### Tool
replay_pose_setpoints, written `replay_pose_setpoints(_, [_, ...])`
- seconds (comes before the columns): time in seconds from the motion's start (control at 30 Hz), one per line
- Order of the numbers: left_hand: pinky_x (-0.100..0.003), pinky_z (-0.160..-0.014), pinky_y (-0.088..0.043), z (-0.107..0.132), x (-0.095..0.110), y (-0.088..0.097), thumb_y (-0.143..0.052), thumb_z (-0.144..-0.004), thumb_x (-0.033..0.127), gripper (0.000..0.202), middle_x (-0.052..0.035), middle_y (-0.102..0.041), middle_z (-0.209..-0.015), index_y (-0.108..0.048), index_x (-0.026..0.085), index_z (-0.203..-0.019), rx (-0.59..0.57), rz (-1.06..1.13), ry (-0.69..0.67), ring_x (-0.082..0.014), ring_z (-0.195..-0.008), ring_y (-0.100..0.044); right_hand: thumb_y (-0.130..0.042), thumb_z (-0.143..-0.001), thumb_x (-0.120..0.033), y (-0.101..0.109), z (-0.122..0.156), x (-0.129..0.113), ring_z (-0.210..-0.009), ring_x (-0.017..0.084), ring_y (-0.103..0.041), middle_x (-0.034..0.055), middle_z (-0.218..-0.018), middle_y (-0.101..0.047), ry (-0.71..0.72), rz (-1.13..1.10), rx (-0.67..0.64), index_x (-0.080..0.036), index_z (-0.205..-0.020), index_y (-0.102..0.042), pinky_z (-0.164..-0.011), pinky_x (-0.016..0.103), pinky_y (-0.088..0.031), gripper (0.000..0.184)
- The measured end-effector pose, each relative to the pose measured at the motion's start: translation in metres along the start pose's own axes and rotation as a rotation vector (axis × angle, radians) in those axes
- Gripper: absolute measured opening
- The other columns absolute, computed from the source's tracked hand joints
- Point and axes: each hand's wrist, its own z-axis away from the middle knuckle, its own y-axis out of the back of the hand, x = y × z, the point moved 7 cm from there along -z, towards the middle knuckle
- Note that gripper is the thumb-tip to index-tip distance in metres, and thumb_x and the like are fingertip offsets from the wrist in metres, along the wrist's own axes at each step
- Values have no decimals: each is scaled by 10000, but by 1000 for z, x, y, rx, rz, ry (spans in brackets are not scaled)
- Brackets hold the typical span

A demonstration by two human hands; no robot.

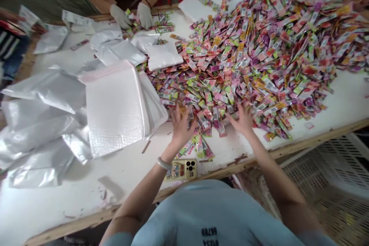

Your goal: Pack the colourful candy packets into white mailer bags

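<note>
A big heap of small colourful sachets covers the right half of the white table. My left hand lies with fingers spread on the near edge of the heap. My right hand is spread flat on the sachets beside it. Neither hand holds anything. A small bunch of sachets lies between my hands and the table's front edge. A bracelet sits on my left wrist.
A stack of white bubble mailers lies left of my hands, with silver bags further left. A phone rests at the front edge. Across the table a person's gloved hands sort sachets. A white crate stands below right.
</note>
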Motion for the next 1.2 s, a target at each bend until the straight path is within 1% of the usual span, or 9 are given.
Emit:
replay_pose_setpoints(0.17, [-696, -1282, -95, -38, -4, -33, -474, -1014, 341, 488, -143, -233, -1741, -572, 208, -1473, -131, -100, -65, -457, -1630, 72, -510, -971, -547, -6, -8, -47, -1503, 449, -401, 161, -1628, -458, 138, -166, 10, -277, -1476, -572, -1152, 684, -398, 576])
replay_pose_setpoints(0.27, [-685, -1281, -126, -49, -14, -41, -423, -1031, 344, 500, -172, -249, -1735, -560, 169, -1479, -129, -191, -114, -444, -1635, 42, -422, -1014, -498, 41, -28, 13, -1377, 360, -547, 179, -1480, -590, 88, -206, 248, -261, -1439, -578, -1119, 593, -472, 511])
replay_pose_setpoints(0.4, [-712, -1259, -175, -43, -18, -43, -434, -1037, 361, 505, -206, -253, -1734, -573, 146, -1473, -55, -350, -160, -477, -1628, -19, -547, -932, -573, 108, -80, 129, -1479, 483, -369, 328, -1586, -407, -185, 121, 458, -71, -1586, -340, -1148, 712, -349, 850])
replay_pose_setpoints(0.53, [-733, -1204, -297, -41, -22, -47, -428, -1045, 355, 472, -200, -307, -1717, -636, 166, -1424, 40, -439, -207, -503, -1613, -112, -645, -871, -616, 138, -158, 202, -1503, 606, -231, 362, -1691, -155, -310, 392, 312, -93, -1649, -215, -1099, 822, -261, 1031])
replay_pose_setpoints(0.7, [-707, -1168, -379, -39, -30, -51, -496, -1033, 363, 409, -189, -413, -1667, -709, 194, -1339, 167, -523, -293, -497, -1589, -230, -727, -859, -525, 134, -232, 249, -1419, 555, -443, 335, -1720, -64, -478, 373, 43, -217, -1696, -85, -1069, 677, -415, 1099])
replay_pose_setpoints(0.83, [-697, -1169, -386, -35, -29, -51, -526, -1025, 361, 388, -181, -416, -1667, -720, 204, -1323, 202, -536, -304, -479, -1579, -273, -614, -917, -307, 128, -250, 255, -1237, 429, -648, 290, -1632, -376, -431, 279, 20, -256, -1691, -194, -1001, 544, -512, 882])
replay_pose_setpoints(1.0, [-702, -1161, -387, -35, -29, -51, -546, -1018, 353, 376, -172, -403, -1676, -716, 213, -1323, 200, -510, -290, -496, -1568, -286, -514, -868, -185, 177, -231, 234, -1109, 380, -687, 219, -1236, -712, -286, 164, 280, -127, -1479, -588, -971, 519, -544, 619])
replay_pose_setpoints(1.1, [-704, -1170, -377, -36, -31, -52, -556, -1015, 357, 370, -165, -409, -1675, -709, 218, -1323, 199, -485, -294, -482, -1577, -276, -519, -851, -173, 198, -199, 175, -1152, 360, -677, 178, -1279, -706, -43, 64, 335, -168, -1391, -663, -997, 514, -550, 560])
replay_pose_setpoints(1.2, [-705, -1179, -369, -37, -32, -52, -556, -1016, 362, 366, -166, -423, -1667, -704, 221, -1319, 206, -475, -306, -462, -1592, -253, -621, -878, -271, 170, -161, 95, -1150, 318, -700, 117, -1517, -580, 237, -55, -23, -317, -1502, -575, -922, 461, -599, 628])
